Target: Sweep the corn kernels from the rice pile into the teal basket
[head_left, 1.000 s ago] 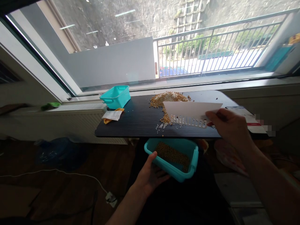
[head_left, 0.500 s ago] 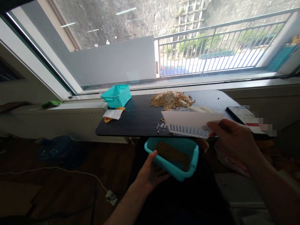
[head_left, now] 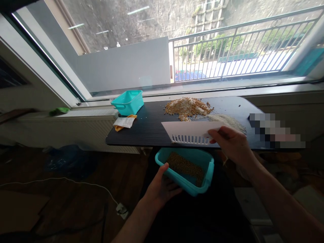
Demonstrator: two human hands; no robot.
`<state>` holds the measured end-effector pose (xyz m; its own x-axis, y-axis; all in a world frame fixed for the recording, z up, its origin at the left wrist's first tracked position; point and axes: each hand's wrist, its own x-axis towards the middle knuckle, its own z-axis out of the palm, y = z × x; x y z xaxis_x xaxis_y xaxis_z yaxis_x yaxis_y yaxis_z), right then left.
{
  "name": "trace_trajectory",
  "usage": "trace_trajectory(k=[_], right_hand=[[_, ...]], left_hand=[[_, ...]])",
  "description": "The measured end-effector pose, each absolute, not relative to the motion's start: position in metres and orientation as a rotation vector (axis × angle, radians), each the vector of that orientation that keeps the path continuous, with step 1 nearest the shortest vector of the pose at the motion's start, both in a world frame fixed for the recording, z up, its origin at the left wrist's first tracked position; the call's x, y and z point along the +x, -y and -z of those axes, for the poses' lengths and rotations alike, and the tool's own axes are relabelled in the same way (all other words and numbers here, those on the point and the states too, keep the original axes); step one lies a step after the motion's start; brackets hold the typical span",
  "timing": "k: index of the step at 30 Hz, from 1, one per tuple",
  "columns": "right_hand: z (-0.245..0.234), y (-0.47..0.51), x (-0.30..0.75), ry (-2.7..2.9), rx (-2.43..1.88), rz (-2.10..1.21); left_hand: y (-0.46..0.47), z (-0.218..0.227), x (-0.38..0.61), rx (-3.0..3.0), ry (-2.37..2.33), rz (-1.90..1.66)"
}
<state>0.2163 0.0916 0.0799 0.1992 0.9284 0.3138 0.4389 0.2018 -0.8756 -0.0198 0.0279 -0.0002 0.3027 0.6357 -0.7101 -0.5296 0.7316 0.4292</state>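
Note:
My left hand point(head_left: 162, 185) grips a teal plastic basket point(head_left: 209, 173) by its left side, thumb over the rim, just below the table's front edge. Brown grains point(head_left: 186, 164) cover part of the basket's floor. Between the thumb and fingers of my right hand point(head_left: 231, 141) is a white card point(head_left: 189, 128) with a row of slots along its lower edge. It is held tilted over the front of the dark table point(head_left: 141, 135). Behind it lies a heap of golden kernels mixed with white grains point(head_left: 187, 106), and a patch of white grains point(head_left: 225, 120) spreads to the right.
A second teal basket point(head_left: 129, 103) stands at the table's back left, beside a folded white and orange cloth point(head_left: 125, 123). A blurred-out object lies at the right end. A window and radiator point(head_left: 93, 126) border the table. A white cable point(head_left: 83, 183) crosses the floor.
My right hand has moved left with the slotted card, which now covers the loose white grains near the table's front edge. The left hand and its basket have barely shifted.

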Motion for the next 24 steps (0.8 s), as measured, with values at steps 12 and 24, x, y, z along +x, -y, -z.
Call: trace_trajectory(k=[12,24], right_hand=[[-0.111,-0.071,0.241,0.803,-1.435,-0.489],[-0.103,-0.08,0.258,0.905,-1.687,-0.319]], left_hand=[[-0.025,0.0,-0.021,0.098,-1.006,-0.798],[-0.026,0.003,-0.01,0.097,-0.984,-0.787]])
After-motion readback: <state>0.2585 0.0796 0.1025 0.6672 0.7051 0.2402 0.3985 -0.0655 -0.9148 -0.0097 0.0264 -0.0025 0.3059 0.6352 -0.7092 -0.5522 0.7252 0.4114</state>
